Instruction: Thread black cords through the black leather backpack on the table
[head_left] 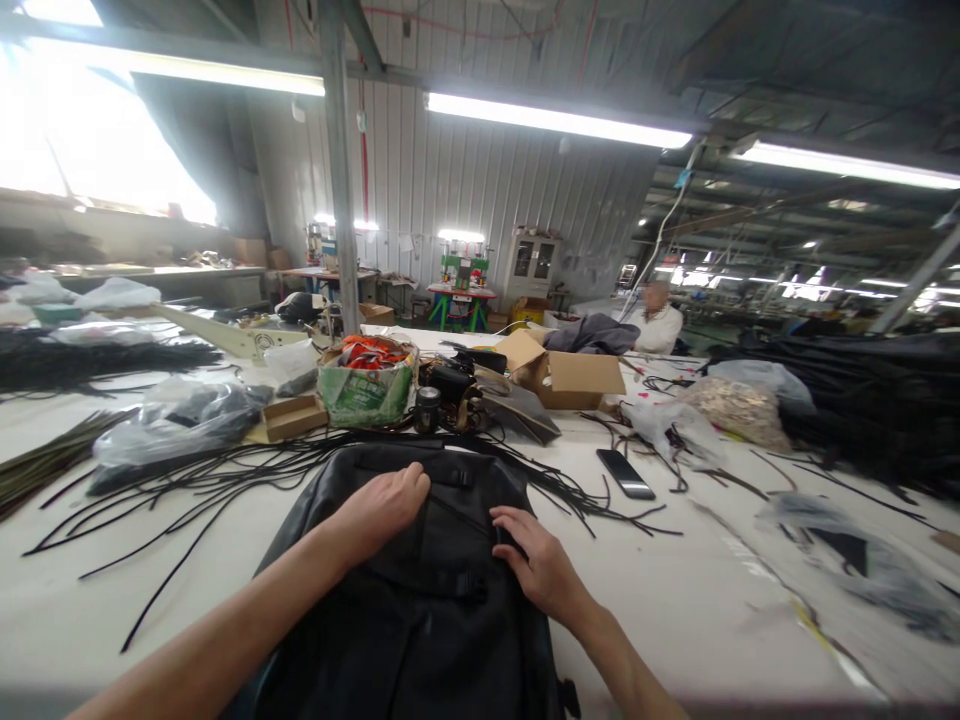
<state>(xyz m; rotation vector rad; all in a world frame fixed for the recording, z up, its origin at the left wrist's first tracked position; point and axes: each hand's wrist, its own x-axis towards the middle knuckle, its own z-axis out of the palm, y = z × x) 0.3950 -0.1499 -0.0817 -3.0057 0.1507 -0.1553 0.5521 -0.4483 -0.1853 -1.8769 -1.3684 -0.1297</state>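
Observation:
A black backpack (pixel 439 640) with buckled straps lies flat on the white table in front of me. Over its upper front, my left hand (pixel 386 510) is closed, fingertips pressed together against the bag; what they pinch is hidden. My right hand (pixel 540 565) rests at the bag's right edge, thumb and fingers apart and touching the black material. One black buckle (pixel 459 478) sits near the top, and another buckle (pixel 474 585) lies lower on the front, close to my right hand.
Black cords (pixel 202 490) spread behind the bag. Farther back are a green-white bag of orange pieces (pixel 367 395), a cardboard box (pixel 581 378) and a phone (pixel 625 474). Plastic bags (pixel 184 415) lie left, dark material (pixel 870 400) right. A person (pixel 656 320) is in the background.

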